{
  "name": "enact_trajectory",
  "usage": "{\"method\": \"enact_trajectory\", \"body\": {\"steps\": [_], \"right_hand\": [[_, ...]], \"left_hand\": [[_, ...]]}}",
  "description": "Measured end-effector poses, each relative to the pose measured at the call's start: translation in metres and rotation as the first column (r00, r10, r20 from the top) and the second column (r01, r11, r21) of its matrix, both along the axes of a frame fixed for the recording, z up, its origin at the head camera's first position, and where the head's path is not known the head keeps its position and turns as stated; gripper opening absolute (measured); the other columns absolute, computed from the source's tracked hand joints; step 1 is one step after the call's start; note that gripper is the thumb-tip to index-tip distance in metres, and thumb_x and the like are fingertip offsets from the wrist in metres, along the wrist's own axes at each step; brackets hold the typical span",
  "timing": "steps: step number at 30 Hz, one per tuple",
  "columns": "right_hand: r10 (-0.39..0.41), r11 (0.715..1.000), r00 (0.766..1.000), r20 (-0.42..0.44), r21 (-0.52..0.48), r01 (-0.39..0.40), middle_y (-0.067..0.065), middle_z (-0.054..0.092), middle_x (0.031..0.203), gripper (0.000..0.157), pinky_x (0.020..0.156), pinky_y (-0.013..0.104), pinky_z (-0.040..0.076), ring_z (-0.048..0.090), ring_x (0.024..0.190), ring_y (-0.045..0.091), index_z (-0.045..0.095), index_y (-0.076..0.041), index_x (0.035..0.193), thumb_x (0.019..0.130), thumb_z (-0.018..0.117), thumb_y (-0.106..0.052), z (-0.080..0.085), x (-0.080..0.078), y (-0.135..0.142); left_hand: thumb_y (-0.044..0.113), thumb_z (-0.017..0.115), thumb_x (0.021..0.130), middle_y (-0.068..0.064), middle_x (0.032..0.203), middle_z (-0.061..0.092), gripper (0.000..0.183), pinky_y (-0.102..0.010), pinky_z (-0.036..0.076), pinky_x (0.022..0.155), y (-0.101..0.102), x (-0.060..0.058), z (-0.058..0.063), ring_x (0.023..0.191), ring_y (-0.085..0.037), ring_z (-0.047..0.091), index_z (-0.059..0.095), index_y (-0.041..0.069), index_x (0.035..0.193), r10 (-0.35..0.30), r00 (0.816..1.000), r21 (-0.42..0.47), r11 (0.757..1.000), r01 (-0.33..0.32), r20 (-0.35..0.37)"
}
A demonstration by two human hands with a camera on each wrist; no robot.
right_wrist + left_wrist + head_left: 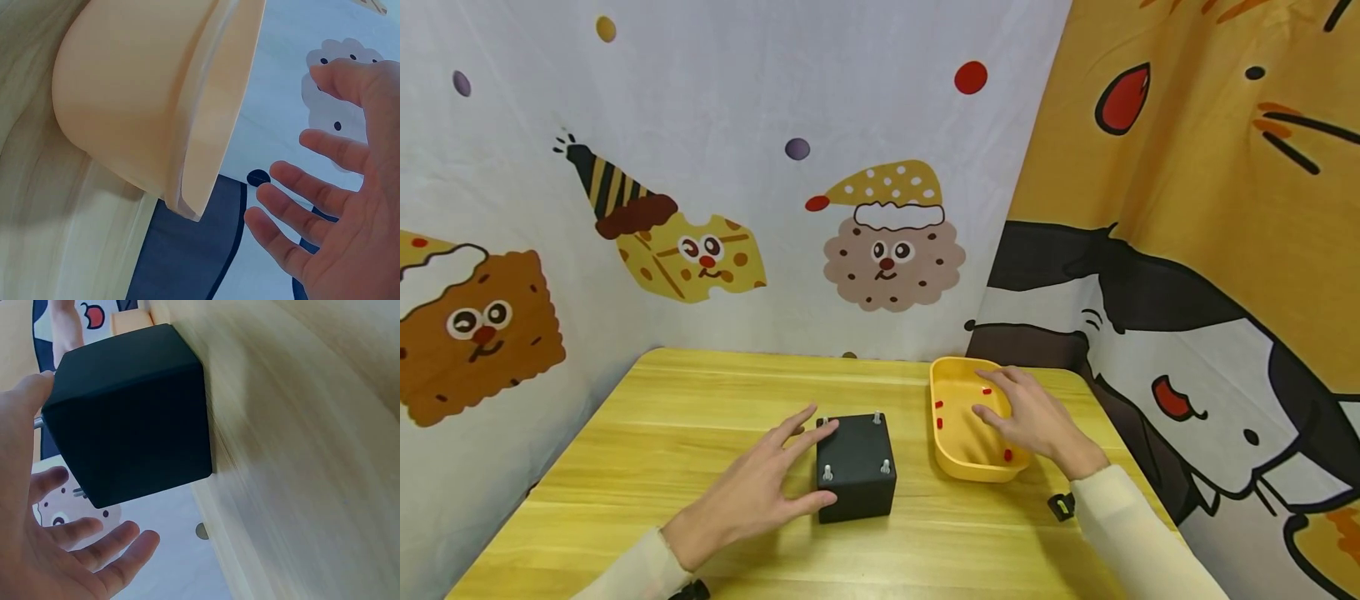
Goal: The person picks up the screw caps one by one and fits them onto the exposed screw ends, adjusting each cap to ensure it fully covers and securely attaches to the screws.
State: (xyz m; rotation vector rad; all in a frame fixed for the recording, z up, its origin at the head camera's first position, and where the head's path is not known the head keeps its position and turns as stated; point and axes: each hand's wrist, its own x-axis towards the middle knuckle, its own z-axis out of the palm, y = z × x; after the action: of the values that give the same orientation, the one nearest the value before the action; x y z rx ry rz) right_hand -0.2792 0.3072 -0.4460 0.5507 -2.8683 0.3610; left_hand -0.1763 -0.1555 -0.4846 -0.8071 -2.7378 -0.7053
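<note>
A cartoon-printed cloth backs the wooden table. Work state, as judged: handling appears incomplete. Four red pieces lie in the yellow bin; none shows on the metal posts of the black box, left of the bin. Left hand: fingers spread beside the box, gripping nothing (thumb contact cannot be confirmed). Right hand: poised over the bin, fingers parted, empty.

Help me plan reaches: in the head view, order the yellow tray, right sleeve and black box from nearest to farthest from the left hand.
1. Black box, by the left hand.
2. Yellow tray, right of the box.
3. Right sleeve, at lower right.
</note>
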Motion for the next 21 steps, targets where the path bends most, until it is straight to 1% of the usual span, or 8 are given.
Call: {"method": "enact_trajectory", "body": {"steps": [6, 10, 14, 21], "right_hand": [[0.005, 1.000, 1.000, 0.009, 0.000, -0.005, 0.019, 0.069, 0.153, 0.065, 0.105, 0.073, 0.066, 0.071, 0.135, 0.046, 0.066, -0.018, 0.166, 0.109, 0.082, -0.046, 0.0020, -0.0029, -0.0004], [0.014, 1.000, 1.000, 0.012, 0.000, -0.014, 0.018, 0.071, 0.150, 0.065, 0.105, 0.070, 0.066, 0.073, 0.132, 0.044, 0.067, -0.017, 0.165, 0.109, 0.083, -0.046, 0.0039, -0.0049, -0.0022], [0.016, 1.000, 1.000, 0.019, 0.004, -0.016, 0.018, 0.071, 0.150, 0.064, 0.108, 0.069, 0.066, 0.073, 0.132, 0.043, 0.068, -0.017, 0.164, 0.109, 0.083, -0.047, 0.0057, -0.0073, -0.0037], [0.020, 1.000, 0.999, 0.026, 0.009, -0.021, 0.018, 0.071, 0.151, 0.061, 0.109, 0.070, 0.066, 0.073, 0.133, 0.043, 0.069, -0.017, 0.163, 0.111, 0.081, -0.046, 0.0081, -0.0108, -0.0050]], "left_hand": [[0.076, 0.076, 0.103, -0.006, 0.191, 0.037, 0.088, -0.061, 0.069, 0.109, 0.0009, 0.0003, -0.0017, 0.154, -0.043, 0.066, 0.045, 0.045, 0.179, -0.008, 1.000, -0.002, 1.000, 0.008, 0.001], [0.075, 0.076, 0.104, -0.006, 0.190, 0.039, 0.086, -0.060, 0.070, 0.109, 0.0020, -0.0001, -0.0030, 0.150, -0.039, 0.070, 0.047, 0.045, 0.178, -0.013, 1.000, 0.002, 1.000, 0.013, 0.020], [0.074, 0.077, 0.104, -0.007, 0.189, 0.040, 0.084, -0.059, 0.070, 0.109, 0.0029, -0.0008, -0.0046, 0.146, -0.038, 0.073, 0.049, 0.043, 0.177, -0.020, 0.999, 0.012, 1.000, 0.020, 0.026], [0.072, 0.077, 0.105, -0.008, 0.189, 0.039, 0.083, -0.055, 0.071, 0.108, 0.0027, -0.0017, -0.0073, 0.142, -0.035, 0.076, 0.050, 0.042, 0.177, -0.034, 0.999, 0.030, 0.999, 0.033, 0.024]]}}
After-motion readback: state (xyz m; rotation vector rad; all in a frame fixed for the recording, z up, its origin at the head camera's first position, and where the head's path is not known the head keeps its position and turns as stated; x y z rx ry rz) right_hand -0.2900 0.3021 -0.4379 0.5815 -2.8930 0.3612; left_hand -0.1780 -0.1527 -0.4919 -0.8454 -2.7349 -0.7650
